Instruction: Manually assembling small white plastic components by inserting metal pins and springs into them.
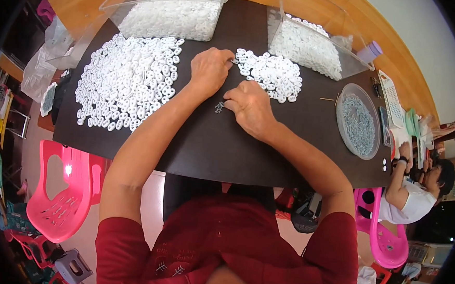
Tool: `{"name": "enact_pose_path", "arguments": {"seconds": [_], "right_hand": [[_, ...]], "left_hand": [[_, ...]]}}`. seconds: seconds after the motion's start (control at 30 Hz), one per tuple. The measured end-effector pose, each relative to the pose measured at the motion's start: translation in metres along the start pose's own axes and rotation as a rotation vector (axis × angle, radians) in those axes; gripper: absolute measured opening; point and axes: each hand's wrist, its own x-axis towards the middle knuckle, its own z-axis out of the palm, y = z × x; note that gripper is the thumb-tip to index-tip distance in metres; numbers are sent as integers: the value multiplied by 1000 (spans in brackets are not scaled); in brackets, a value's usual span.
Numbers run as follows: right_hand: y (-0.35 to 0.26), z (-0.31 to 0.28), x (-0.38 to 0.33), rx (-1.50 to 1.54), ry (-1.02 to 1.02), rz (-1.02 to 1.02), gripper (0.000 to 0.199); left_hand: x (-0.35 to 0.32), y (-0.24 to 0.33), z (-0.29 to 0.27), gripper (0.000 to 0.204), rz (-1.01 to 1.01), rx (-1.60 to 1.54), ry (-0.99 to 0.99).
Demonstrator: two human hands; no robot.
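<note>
My left hand (210,72) is closed in a pinch at the left edge of a smaller pile of white oval plastic pieces with two holes (270,74). A white bit shows at its fingertips, apparently one of these pieces. Nearer to me, my right hand (250,108) has its fingers curled in beside a few small grey screws (219,107) on the dark table (206,146). What lies between the right fingertips is hidden. A much larger heap of the white pieces (127,81) spreads left of my left forearm.
Two clear bins of white pieces (172,19) (306,45) stand at the back. On the right are a round tub of screws (361,124), thin brass-coloured rods (326,99) and a lilac-capped container (369,50). Pink chairs (63,194) flank the table; another person (412,190) sits at right.
</note>
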Motion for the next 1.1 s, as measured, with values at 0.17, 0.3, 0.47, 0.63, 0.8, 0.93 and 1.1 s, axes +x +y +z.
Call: {"name": "enact_pose_path", "arguments": {"seconds": [0.17, 0.3, 0.47, 0.63, 0.8, 0.93, 1.1], "right_hand": [[-4, 5, 3, 27, -10, -34, 5], [-4, 4, 4, 23, -44, -65, 8], [-4, 3, 5, 61, -45, -61, 8], [-1, 4, 8, 48, -55, -68, 8], [0, 6, 8, 70, -67, -75, 9], [-2, 2, 3, 107, -43, -65, 9], [-5, -5, -3, 117, -52, 24, 9]], "left_hand": [[17, -4, 18, 13, 25, 123, -19], [21, 0, 18, 8, 45, 121, -16], [24, -7, 21, 9, 64, 129, -36], [34, 9, 3, 13, -90, 185, -229], [24, -2, -3, 12, -61, 94, -219], [8, -15, -14, 20, -86, -80, -182], [-22, -11, -40, 15, -166, -276, -156]]}}
